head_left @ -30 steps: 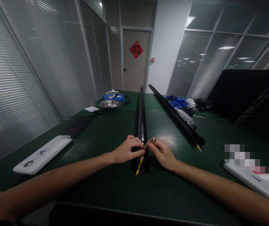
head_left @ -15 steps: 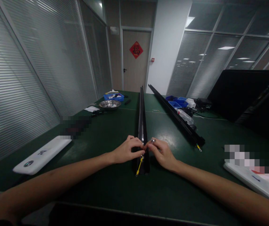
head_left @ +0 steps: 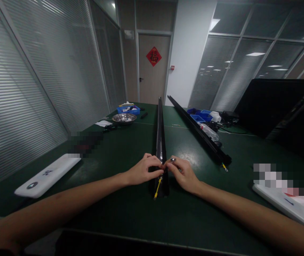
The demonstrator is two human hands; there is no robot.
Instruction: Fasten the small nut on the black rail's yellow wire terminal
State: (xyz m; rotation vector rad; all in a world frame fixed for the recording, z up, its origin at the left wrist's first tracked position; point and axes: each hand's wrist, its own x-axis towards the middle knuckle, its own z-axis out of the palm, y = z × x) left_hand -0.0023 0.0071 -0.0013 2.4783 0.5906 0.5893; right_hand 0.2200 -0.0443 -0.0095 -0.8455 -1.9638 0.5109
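A long black rail (head_left: 160, 135) with raised sides lies on the green table, pointing away from me. My left hand (head_left: 145, 170) is at the rail's near end, its thumb and fingertips bent inward against it. From the right, my right hand (head_left: 182, 173) meets it, thumb and fingers pinched together over the same spot. Whatever small piece sits between the fingertips is too small to make out. Just below them, a yellow wire (head_left: 157, 187) with a ring terminal comes out of the rail and hangs toward me.
A second black rail (head_left: 200, 129) with its own yellow wire lies to the right. Blue bins (head_left: 201, 116) and a plastic bottle are beyond it. At the back left are a metal bowl (head_left: 124, 119) and a blue tray (head_left: 128, 111). White devices (head_left: 48, 176) flank both sides.
Both hands stay at the same spot on the rail. Only a very slight shift shows at the yellow wire near the fingertips.
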